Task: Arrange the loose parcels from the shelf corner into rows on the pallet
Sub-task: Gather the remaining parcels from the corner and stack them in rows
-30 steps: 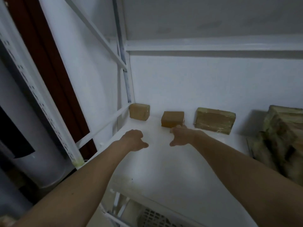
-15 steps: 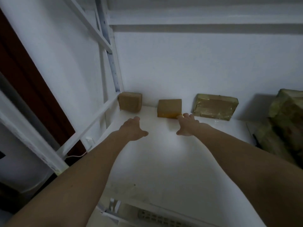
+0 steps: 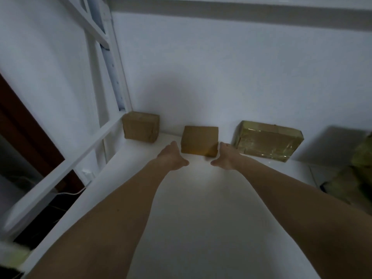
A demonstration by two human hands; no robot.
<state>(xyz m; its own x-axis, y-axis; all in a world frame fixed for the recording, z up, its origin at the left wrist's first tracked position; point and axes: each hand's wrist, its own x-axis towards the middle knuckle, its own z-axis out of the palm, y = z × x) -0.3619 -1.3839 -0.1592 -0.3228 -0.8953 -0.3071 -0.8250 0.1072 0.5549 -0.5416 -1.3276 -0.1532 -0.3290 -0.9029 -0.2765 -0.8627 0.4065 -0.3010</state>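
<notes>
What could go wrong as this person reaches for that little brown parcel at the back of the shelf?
Both arms are stretched far in, so the left hand and right hand may only pinch the middle parcel at its near corners and drop it. It leans against the back wall, so a nudge could push it flat. A stray elbow might also knock the taped parcel beside it.

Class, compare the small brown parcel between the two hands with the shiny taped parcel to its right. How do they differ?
The small brown parcel looks matte and plain; the shiny taped parcel glints with clear tape. The brown one is narrower, the taped one wider. The left hand and right hand flank the brown one only. Both lean against the back wall on the white shelf.
</notes>
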